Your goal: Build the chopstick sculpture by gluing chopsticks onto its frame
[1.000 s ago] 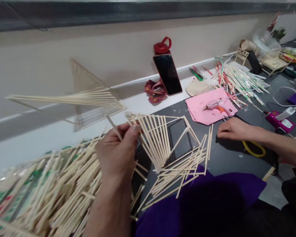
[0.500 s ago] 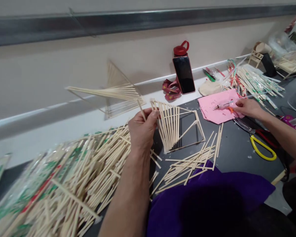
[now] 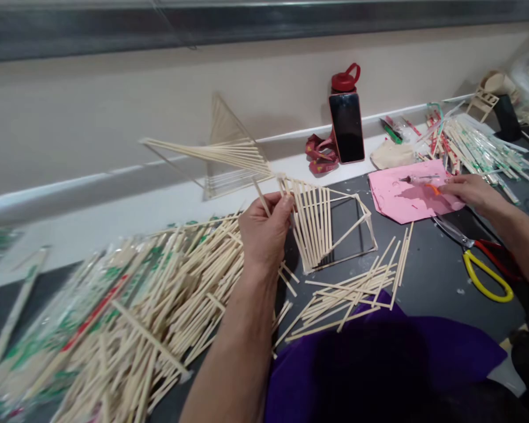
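Observation:
My left hand [image 3: 267,229] pinches a loose stick [image 3: 261,197] at the left edge of a small frame of fanned wooden sticks [image 3: 312,226] on the dark table. My right hand [image 3: 474,191] is closed round a clear glue gun [image 3: 421,179] with an orange trigger, its tip pointing left over a pink sheet [image 3: 390,202]. Cut sticks [image 3: 352,294] lie loose in front of the frame. Behind it, on the white ledge, stands a larger stick structure [image 3: 216,154].
Many chopsticks [image 3: 194,294], some wrapped, heap at the left. Scissors [image 3: 485,276] with yellow and red handles lie right. A phone [image 3: 346,128] leans on a red-capped bottle [image 3: 344,80]. More wrapped chopsticks [image 3: 480,144] lie at the back right.
The view has shifted left, so most things appear further right. Both hands keep their holds, and the glue gun stays over the pink sheet.

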`<control>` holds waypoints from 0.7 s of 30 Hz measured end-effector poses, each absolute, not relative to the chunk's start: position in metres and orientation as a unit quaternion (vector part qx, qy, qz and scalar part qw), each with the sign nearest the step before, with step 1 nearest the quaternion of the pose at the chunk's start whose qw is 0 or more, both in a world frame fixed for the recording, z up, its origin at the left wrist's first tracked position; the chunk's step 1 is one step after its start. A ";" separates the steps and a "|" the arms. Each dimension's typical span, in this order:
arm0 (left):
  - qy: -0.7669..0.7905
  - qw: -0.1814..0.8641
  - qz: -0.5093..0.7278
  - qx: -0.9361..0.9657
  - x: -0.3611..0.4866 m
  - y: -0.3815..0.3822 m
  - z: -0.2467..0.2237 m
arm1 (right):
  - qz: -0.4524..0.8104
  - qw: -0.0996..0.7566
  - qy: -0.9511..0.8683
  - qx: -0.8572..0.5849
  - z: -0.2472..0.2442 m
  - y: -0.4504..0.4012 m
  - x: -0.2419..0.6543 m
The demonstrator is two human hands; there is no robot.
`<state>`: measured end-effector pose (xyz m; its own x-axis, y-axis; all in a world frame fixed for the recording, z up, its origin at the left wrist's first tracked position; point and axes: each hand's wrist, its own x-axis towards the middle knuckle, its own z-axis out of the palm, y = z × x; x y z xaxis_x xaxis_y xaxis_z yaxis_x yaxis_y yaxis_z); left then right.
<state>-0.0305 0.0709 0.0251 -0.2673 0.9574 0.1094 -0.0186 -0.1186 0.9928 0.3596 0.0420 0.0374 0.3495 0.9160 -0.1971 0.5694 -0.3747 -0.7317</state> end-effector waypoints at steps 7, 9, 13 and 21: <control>0.534 0.420 0.588 0.439 -0.032 0.066 0.030 | 0.386 0.542 -0.418 -0.618 0.070 0.026 0.302; 0.534 0.425 0.585 0.438 -0.032 0.066 0.030 | 0.442 0.549 -0.409 -0.579 0.075 0.027 0.282; 0.529 0.436 0.585 0.433 -0.031 0.066 0.029 | 0.508 0.536 -0.416 -0.530 0.080 0.038 0.245; 0.541 0.423 0.577 0.442 -0.031 0.064 0.031 | 0.612 0.522 -0.416 -0.424 0.072 0.057 0.206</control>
<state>-0.0305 0.0640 0.0306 -0.2507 0.9666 0.0527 -0.0109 -0.0572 0.9983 0.2056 0.0570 0.0719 -0.0962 0.9917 -0.0848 -0.2856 -0.1091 -0.9521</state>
